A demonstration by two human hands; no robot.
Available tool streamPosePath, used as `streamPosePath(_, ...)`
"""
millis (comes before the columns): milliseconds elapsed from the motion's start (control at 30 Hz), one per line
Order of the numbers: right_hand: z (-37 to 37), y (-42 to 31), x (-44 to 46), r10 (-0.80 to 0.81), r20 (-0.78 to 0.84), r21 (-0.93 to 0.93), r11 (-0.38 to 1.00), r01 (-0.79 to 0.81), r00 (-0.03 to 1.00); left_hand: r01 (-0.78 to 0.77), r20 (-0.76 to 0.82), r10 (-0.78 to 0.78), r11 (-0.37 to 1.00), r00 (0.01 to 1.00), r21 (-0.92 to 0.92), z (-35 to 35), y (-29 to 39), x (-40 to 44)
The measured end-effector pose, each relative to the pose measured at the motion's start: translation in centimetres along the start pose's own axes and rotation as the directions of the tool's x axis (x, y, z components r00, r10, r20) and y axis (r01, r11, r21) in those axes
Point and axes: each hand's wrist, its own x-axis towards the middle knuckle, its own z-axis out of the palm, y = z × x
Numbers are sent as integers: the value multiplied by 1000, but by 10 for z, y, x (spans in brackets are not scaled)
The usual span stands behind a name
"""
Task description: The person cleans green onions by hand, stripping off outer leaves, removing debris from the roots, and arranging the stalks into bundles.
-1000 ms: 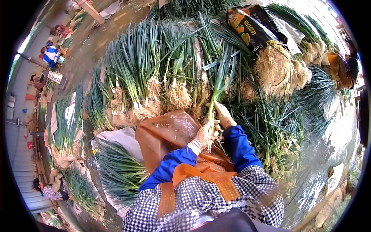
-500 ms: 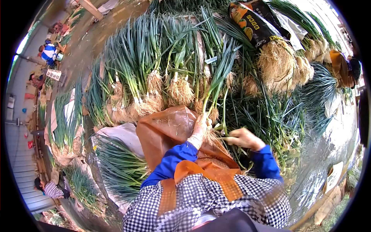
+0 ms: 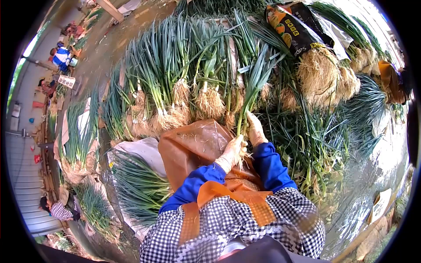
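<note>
In the head view my left hand [image 3: 232, 153] is closed round the lower white stalks of a few green onions [image 3: 253, 90], just above their roots. Their long leaves point away from me, up toward the laid-out bunches. A little higher, my right hand [image 3: 255, 128] grips the same stalks from the right side, its fingertips partly hidden. Below both hands an orange-brown plastic apron [image 3: 193, 144] covers my lap, with bits of root and dirt on it.
Trimmed green onion bunches [image 3: 162, 70] lie in a row ahead, roots toward me. Loose leafy onions [image 3: 307, 144] pile up at right, beside a black printed bag [image 3: 298, 28] over rooty bunches. More onions [image 3: 140, 186] rest on sheeting at left. Other people [image 3: 61, 57] work far left.
My right hand has moved left and up from beside the roots onto the stalks. A separate stalk beside the bunch no longer stands apart. My left hand keeps its hold, slightly lower.
</note>
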Motion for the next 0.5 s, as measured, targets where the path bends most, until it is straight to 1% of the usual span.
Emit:
streamPosePath(33,-3,2,-3,18,-12,14,1000,-18,1000,-20,16,21,998,1000,-58,-8,-4,10)
streamPosePath(67,6,-5,-18,173,-45,139,976,-165,984,-7,20,10,993,1000,-115,-6,-4,12)
streamPosePath(100,22,-16,-35,249,-27,370,902,-222,968,36,78,-23,986,997,-163,-10,-5,15)
streamPosePath(167,2,3,-36,37,-4,162,986,-36,999,52,67,-39,977,997,-205,-7,-9,17)
streamPosePath(200,-2,-6,-49,49,54,35,998,-51,997,28,29,-23,981,999,-193,-5,-9,19)
streamPosePath(233,-8,-19,-65,34,125,-365,931,14,992,6,-13,-9,983,1000,-186,-4,-9,21)
streamPosePath(267,-14,-13,-77,91,111,-469,883,-28,990,-65,-46,58,983,997,-171,0,-6,22)
streamPosePath(300,-20,-7,-89,141,92,-563,824,-66,986,-60,-124,40,985,991,-162,2,-3,24)
streamPosePath(333,-41,-6,-99,55,173,-849,514,121,983,14,62,0,975,998,-223,-16,-4,34)
streamPosePath(367,-67,-13,-106,11,281,-956,92,278,960,97,249,-28,958,968,-270,-34,-6,45)
streamPosePath(400,-85,-30,-104,129,80,-975,-198,104,988,-31,206,85,967,975,-254,-27,-5,39)
streamPosePath(433,-96,-46,-103,181,-152,-873,-485,-47,972,-25,209,80,966,975,-257,-19,-7,31)
streamPosePath(500,-91,-66,-99,-82,-45,-926,-371,-72,996,-183,34,186,980,982,-81,1,-4,17)
